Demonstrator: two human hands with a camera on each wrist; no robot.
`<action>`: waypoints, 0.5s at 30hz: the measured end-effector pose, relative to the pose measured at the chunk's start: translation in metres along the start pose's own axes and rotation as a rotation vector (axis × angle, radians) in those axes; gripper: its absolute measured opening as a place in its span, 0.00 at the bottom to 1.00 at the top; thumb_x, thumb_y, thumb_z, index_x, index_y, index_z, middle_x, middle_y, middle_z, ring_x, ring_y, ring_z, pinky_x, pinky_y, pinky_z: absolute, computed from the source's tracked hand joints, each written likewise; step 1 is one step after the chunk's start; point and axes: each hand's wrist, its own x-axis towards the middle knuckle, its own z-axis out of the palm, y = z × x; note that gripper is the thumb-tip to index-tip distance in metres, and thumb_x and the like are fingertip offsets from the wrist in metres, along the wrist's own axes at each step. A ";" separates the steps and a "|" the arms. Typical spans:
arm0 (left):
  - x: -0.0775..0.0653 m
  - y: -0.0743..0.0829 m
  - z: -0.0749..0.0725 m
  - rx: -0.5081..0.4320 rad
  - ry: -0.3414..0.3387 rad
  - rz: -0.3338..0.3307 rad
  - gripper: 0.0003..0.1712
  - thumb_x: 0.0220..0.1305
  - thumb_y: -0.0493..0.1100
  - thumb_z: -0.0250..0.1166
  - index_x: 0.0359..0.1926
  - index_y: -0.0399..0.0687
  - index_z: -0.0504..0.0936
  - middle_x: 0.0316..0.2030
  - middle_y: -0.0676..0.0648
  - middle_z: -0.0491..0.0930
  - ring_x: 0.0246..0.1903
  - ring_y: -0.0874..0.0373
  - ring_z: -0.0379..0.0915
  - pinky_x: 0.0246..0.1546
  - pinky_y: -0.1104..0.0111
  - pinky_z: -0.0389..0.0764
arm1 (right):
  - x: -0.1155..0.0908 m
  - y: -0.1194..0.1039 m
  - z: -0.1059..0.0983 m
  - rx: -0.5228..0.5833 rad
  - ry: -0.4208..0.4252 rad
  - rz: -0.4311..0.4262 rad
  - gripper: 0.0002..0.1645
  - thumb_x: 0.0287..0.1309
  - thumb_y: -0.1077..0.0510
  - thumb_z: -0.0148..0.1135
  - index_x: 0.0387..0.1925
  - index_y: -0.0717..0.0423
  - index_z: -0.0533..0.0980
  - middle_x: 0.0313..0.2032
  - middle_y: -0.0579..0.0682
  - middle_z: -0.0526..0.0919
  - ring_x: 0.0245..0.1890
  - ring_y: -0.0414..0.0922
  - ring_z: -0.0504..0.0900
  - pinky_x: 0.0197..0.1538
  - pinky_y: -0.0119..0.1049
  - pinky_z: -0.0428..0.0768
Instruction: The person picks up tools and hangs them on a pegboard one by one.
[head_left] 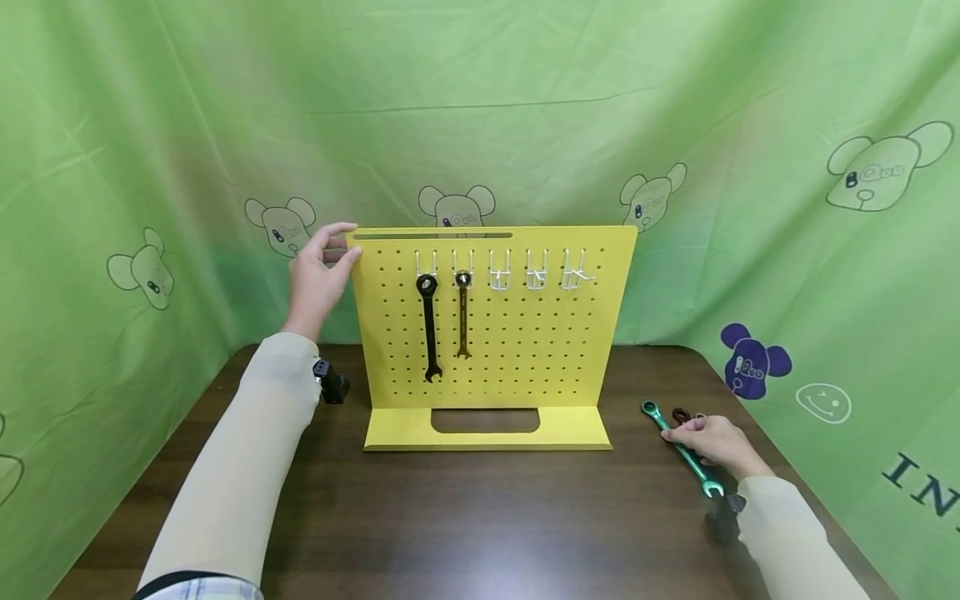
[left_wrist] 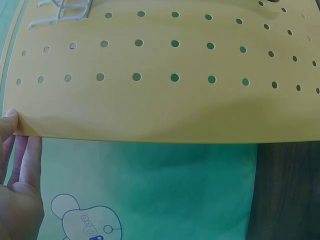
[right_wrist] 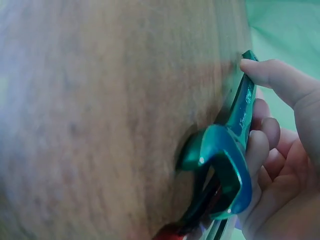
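Note:
My left hand (head_left: 318, 279) grips the upper left corner of a yellow pegboard (head_left: 487, 375), thumb on the front and fingers behind its edge. In the left wrist view, the hand (left_wrist: 22, 200) holds that same edge. At the right of the table my right hand (head_left: 718, 442) pinches a green combination wrench (head_left: 686, 454) by its shaft. Its open end (right_wrist: 232, 175) faces the camera in the right wrist view. Just behind it lies a red wrench (head_left: 681, 415), mostly hidden by the hand. A black wrench (head_left: 430, 329) and a bronze-coloured wrench (head_left: 463, 321) hang on the pegboard.
Three white wire hooks, such as the middle one (head_left: 536, 271), carry nothing to the right of the hung wrenches. The pegboard's base stands on a dark wooden table (head_left: 480, 517). A green printed curtain (head_left: 480, 100) surrounds the back and sides.

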 end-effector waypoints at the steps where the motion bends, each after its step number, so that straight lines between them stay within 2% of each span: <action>1: 0.000 0.000 0.000 -0.002 0.001 0.001 0.20 0.69 0.41 0.66 0.61 0.54 0.79 0.51 0.41 0.81 0.51 0.48 0.79 0.50 0.56 0.82 | 0.000 0.000 0.000 0.006 -0.003 0.003 0.23 0.60 0.43 0.70 0.33 0.61 0.82 0.26 0.45 0.76 0.28 0.44 0.74 0.29 0.36 0.75; 9: 0.000 0.001 0.000 0.003 0.006 0.004 0.21 0.69 0.41 0.66 0.61 0.54 0.79 0.51 0.41 0.81 0.51 0.48 0.79 0.50 0.57 0.83 | 0.000 0.003 -0.001 0.019 -0.002 -0.027 0.23 0.60 0.43 0.69 0.33 0.61 0.82 0.30 0.46 0.78 0.30 0.44 0.77 0.31 0.36 0.81; 15: -0.001 0.001 0.000 0.006 0.001 0.012 0.20 0.69 0.41 0.66 0.61 0.54 0.79 0.50 0.42 0.81 0.50 0.49 0.80 0.49 0.58 0.83 | -0.002 0.007 0.001 0.028 -0.008 -0.027 0.24 0.61 0.43 0.69 0.38 0.62 0.84 0.31 0.45 0.77 0.29 0.43 0.75 0.30 0.36 0.77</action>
